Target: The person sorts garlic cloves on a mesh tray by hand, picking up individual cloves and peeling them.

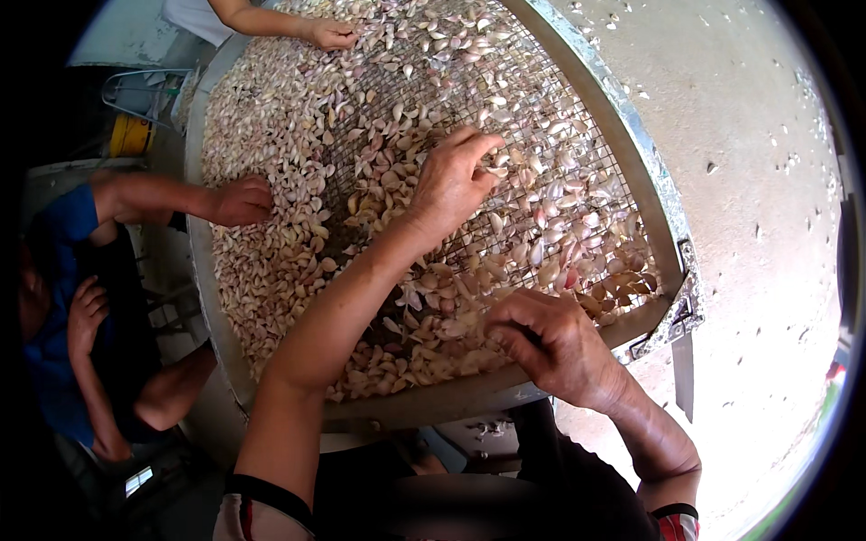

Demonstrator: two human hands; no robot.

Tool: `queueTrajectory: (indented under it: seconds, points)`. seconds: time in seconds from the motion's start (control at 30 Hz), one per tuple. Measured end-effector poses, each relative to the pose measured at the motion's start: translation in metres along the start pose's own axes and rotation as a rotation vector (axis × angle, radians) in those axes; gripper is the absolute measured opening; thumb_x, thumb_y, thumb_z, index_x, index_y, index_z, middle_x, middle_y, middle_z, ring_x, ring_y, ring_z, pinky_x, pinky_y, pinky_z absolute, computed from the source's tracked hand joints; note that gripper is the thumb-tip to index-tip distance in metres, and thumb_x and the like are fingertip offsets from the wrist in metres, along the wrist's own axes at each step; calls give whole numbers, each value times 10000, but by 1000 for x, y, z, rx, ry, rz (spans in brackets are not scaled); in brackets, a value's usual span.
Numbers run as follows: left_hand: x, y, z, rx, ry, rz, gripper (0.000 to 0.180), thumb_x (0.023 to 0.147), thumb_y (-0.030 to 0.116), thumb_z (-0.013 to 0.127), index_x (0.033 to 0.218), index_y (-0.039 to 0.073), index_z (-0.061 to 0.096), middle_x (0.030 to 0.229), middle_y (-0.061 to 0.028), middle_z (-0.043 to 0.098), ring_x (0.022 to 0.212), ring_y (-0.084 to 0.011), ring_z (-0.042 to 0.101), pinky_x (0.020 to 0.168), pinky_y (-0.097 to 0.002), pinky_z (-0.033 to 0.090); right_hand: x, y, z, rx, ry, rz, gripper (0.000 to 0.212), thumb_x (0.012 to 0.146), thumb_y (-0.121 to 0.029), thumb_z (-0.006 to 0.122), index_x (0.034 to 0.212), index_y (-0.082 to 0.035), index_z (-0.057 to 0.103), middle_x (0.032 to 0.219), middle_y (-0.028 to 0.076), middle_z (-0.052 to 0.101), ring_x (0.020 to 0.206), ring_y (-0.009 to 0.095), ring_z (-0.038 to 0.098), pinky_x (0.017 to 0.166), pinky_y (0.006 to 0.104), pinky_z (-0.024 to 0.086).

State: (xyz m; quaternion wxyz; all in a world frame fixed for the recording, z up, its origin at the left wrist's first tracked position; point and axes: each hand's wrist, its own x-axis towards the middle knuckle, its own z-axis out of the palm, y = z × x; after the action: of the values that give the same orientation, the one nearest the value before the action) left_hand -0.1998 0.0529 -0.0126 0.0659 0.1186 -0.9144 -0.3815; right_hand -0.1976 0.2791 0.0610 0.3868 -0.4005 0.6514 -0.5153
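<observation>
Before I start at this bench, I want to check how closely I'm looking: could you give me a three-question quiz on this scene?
1. Name what lies spread over the wire mesh.
2. True or false: the camera wearer's right hand is nearer than the left hand to the metal corner bracket at right.
3. The sleeve at the picture's far left is: a) white, b) blue, c) red?

Key: 1. Garlic cloves. 2. True. 3. b.
</observation>
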Motion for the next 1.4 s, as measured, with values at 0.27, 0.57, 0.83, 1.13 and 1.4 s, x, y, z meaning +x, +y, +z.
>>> queueTrajectory:
  seconds: [0.27,0.57,0.83,1.13,1.4]
  points:
    - [6,4,14,124,75,411,266,800,-76,640,1031,41,701,900,-93,658,779,-238,651,730,-344,537,1,1,1,-8,27,-35,52,883,3,617,934,7,617,881,122,652,798,234,665,706,348,526]
    - [12,18,3,90,-230,164,172,811,77,701,972,18,708,918,-122,647,802,-237,623,773,-366,524,1,2,1,-15,21,4,43,893,-5,613,935,7,619,889,114,659,821,220,671,730,340,535]
    - [1,24,14,-3,-69,198,182,781,50,688,958,10,691,864,-109,628,825,-249,623,758,-360,498,0,3,2,-4,32,16,41,899,-10,609,934,11,613,892,118,656,818,225,669,732,343,533]
    - [14,23,25,-97,-109,166,115,826,-11,640,932,0,686,793,-56,647,677,-178,606,633,-309,497,1,0,2,75,103,64,57,915,17,569,967,9,590,875,106,636,819,182,656,718,314,520]
    - [-37,63,-18,-1020,-295,-324,92,943,60,590,1023,19,607,829,-23,623,647,-75,552,559,-214,451,3,2,4,663,535,96,336,921,120,485,1218,-31,447,947,32,526,837,77,521,763,209,442]
